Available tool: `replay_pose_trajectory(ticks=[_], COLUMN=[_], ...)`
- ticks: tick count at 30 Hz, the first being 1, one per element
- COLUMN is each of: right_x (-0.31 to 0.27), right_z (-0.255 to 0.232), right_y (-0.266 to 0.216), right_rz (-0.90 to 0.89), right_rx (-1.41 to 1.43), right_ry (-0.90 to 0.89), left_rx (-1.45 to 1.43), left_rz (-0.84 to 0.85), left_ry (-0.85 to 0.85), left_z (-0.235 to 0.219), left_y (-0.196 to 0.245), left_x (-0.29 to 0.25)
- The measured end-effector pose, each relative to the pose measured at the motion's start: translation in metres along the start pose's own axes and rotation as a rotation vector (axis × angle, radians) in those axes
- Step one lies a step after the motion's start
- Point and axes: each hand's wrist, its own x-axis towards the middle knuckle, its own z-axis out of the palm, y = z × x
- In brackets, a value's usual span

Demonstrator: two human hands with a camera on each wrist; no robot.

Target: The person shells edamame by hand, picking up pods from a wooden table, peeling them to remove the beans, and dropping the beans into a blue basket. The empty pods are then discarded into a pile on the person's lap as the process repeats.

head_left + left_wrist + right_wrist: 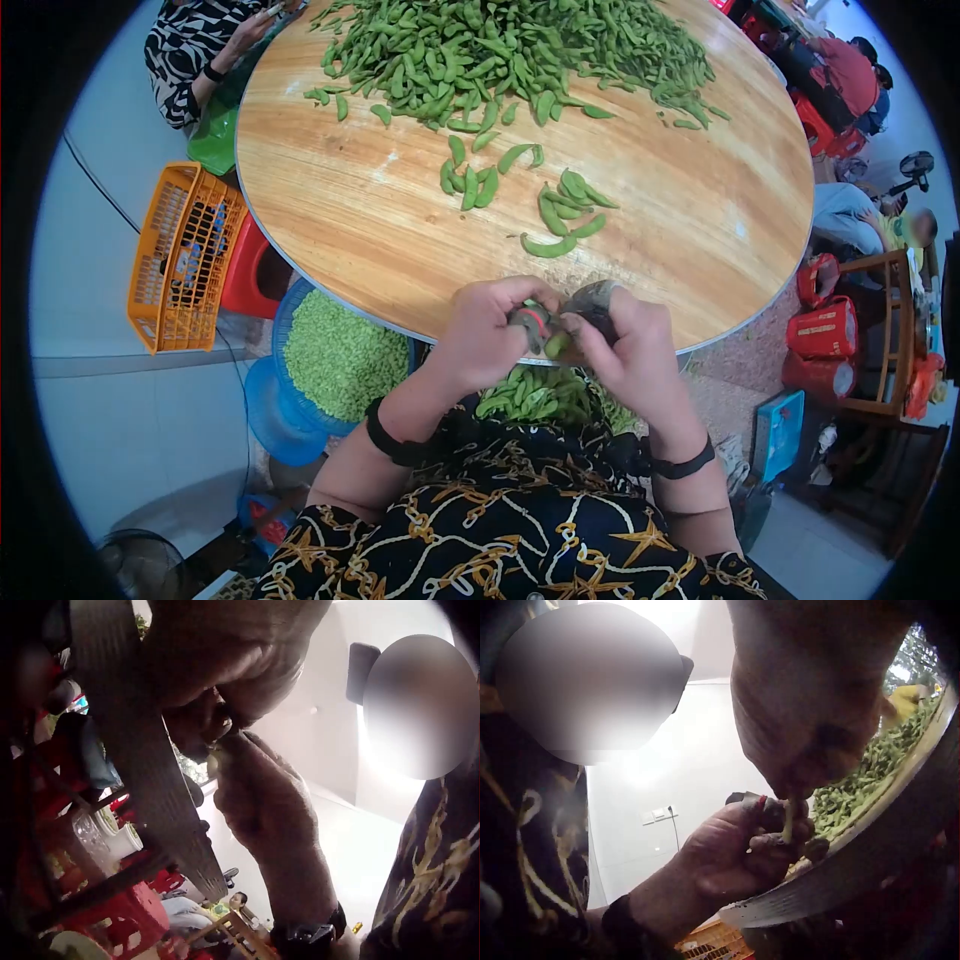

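Note:
Over the table's near edge, my left hand and right hand meet at a green soybean pod. Grey coverings wrap some of the fingertips, and a red band circles one on the left. In the right wrist view the pod runs from the fingers of the right hand down into those of the left hand. Both hands pinch it. Just beyond them lies a small group of pods on the wooden table. More pods lie below the hands, by my lap.
A large heap of pods covers the table's far side. Left of me stand a blue basket of shelled beans, a red stool and an orange crate. Another person's arm reaches in at the far left.

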Motion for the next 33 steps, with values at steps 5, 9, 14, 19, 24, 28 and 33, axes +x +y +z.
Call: replay_pose_trajectory(ticks=[5,9,14,19,24,28,33], right_x=[0.017,0.046,0.047,0.044,0.045,0.038,0.027], right_z=[-0.029,-0.008,-0.002,0.003,-0.003,-0.020,-0.016], right_y=[-0.006,0.018,0.022,0.024,0.034,0.014,0.004], right_rz=[-0.053,-0.149,-0.214,-0.133,-0.220,0.453,0.474], right_rx=[0.185,-0.495,-0.724,-0.729,-0.375,0.891,1.051], right_ry=[-0.316,-0.005,0.010,0.004,0.206,-0.059,-0.234], left_rx=[-0.618,-0.550,-0.485,-0.497,-0.547,-0.788,-0.961], left_rz=[-0.028,-0.048,-0.061,-0.088,-0.105,-0.083,-0.044], left_ry=[0.189,0.164,0.135,0.116,0.088,-0.040,-0.083], left_z=[-0.012,-0.009,-0.004,0.003,0.005,0.007,0.012], left_y=[0.002,0.001,0.008,0.008,0.012,0.015,0.007], left_x=[0.003,0.002,0.000,0.005,0.006,0.012,0.022])
